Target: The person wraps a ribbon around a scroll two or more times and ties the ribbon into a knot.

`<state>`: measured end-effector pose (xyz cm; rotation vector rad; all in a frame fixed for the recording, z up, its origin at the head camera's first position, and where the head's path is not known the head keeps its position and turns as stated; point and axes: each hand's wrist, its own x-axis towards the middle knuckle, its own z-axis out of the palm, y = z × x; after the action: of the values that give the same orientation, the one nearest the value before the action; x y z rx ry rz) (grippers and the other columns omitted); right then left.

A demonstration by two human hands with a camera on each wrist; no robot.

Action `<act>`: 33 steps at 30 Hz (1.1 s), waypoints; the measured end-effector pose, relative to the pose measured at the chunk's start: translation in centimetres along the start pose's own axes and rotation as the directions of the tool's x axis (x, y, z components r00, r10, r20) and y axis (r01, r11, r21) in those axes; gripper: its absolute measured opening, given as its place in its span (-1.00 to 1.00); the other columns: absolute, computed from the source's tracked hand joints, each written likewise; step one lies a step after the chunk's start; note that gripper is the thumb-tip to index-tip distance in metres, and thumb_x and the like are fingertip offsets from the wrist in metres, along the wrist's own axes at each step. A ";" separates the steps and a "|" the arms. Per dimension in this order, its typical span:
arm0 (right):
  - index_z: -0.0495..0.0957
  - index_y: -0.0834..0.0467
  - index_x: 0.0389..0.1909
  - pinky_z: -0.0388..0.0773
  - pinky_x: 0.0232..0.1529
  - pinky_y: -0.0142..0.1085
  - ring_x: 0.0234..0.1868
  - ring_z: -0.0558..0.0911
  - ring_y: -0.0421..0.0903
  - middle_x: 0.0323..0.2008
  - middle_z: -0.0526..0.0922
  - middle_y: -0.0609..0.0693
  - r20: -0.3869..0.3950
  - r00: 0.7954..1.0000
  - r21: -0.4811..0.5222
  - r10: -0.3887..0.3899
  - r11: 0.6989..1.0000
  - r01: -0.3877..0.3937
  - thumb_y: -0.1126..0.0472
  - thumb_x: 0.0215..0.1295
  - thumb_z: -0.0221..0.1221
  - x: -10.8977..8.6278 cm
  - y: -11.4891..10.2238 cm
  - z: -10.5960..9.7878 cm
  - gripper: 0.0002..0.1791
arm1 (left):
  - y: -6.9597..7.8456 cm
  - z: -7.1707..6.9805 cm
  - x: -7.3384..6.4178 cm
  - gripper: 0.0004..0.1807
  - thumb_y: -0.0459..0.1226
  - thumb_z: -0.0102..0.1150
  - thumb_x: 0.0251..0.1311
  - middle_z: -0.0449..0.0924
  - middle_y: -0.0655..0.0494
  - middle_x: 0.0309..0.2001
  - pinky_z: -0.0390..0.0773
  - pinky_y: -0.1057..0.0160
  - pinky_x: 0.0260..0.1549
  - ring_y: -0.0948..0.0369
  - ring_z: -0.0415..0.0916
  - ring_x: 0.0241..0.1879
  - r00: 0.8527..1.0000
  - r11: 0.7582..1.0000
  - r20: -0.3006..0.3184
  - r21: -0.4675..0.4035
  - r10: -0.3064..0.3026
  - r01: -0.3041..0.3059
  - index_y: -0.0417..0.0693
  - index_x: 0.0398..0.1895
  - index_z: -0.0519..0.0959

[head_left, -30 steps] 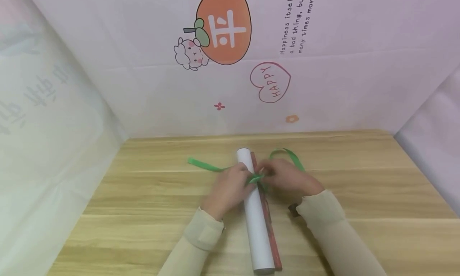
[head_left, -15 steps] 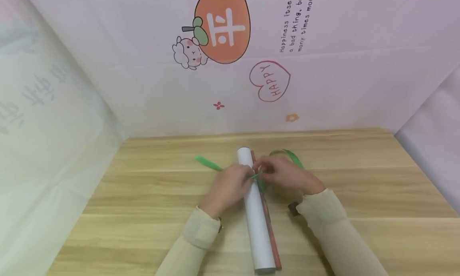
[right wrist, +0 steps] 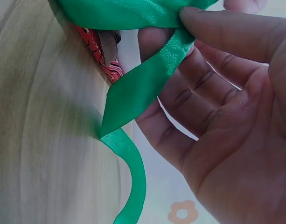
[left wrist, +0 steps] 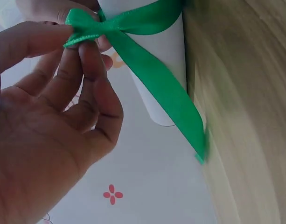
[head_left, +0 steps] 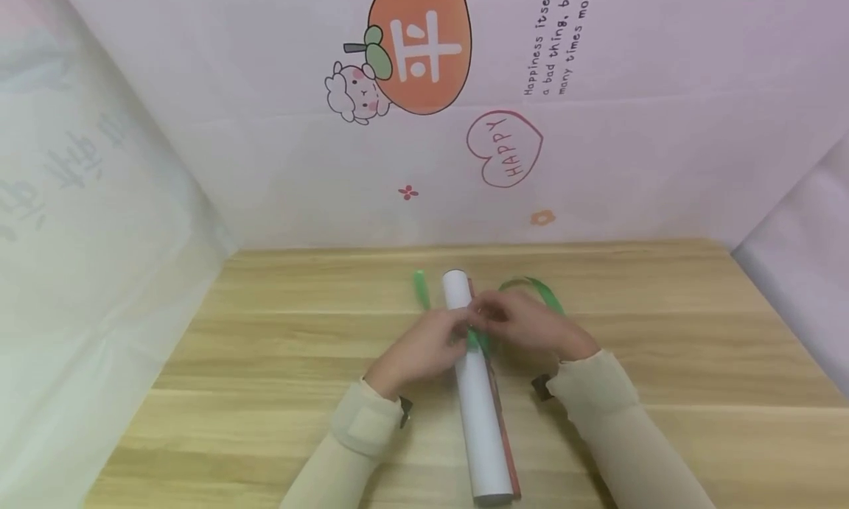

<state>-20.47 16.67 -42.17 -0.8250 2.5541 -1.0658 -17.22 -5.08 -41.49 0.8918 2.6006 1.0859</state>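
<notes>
A white paper roll lies lengthwise on the table, with a slim red patterned stick-like thing along its right side. Green ribbon crosses the roll near its far end and gathers into a folded loop. My left hand pinches that gathered ribbon between thumb and fingertips, as the left wrist view shows. Across from it, my right hand holds the ribbon between thumb and fingers. Both hands' fingertips meet above the roll, and they partly hide the crossing in the head view.
The wooden table ends at a white printed cloth backdrop. White cloth also hangs at the left and right sides. A long ribbon tail curves behind my right hand.
The ribbon's left end has swung from pointing left to standing near the roll's far end. My left hand has turned a little with the ribbon; my right hand has hardly moved.
</notes>
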 end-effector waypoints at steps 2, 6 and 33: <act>0.68 0.04 0.05 0.66 0.10 -0.17 -0.03 0.72 -0.17 -0.09 0.80 -0.12 -0.001 1.000 -0.011 -0.001 1.000 0.001 0.23 0.52 0.22 -0.1 0.1 0.0 -0.82 | 0.1 0.1 0.1 -0.62 -0.55 0.12 0.27 0.75 0.01 0.08 0.60 0.15 0.18 0.09 0.63 0.12 0.999 1.000 0.017 -0.011 -0.027 0.027 -0.15 0.09 0.69; 0.68 0.05 0.02 0.65 0.11 -0.12 -0.02 0.71 -0.14 -0.10 0.79 -0.10 -0.013 1.000 -0.027 -0.022 0.999 0.022 0.33 0.48 0.22 0.0 0.1 -0.1 -0.79 | 0.2 0.3 0.2 -0.65 -0.54 0.25 0.23 0.74 0.01 0.10 0.55 0.05 0.30 0.07 0.59 0.20 0.998 0.998 0.022 -0.010 -0.063 0.063 -0.16 0.05 0.71; 0.67 0.05 0.02 0.64 0.05 -0.19 -0.08 0.70 -0.18 -0.16 0.79 -0.12 -0.002 1.000 -0.005 0.007 1.000 -0.007 0.32 0.51 0.18 -0.2 0.2 0.2 -0.80 | -0.2 0.2 0.1 -0.71 -0.48 0.42 0.19 0.83 0.11 -0.05 0.59 0.17 0.19 0.13 0.65 0.08 0.999 0.998 -0.004 -0.036 -0.054 0.054 -0.09 -0.03 0.81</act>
<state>-20.35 16.80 -42.48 -0.8155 2.5602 -1.0596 -17.27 -5.02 -41.75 0.8077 2.5844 1.1188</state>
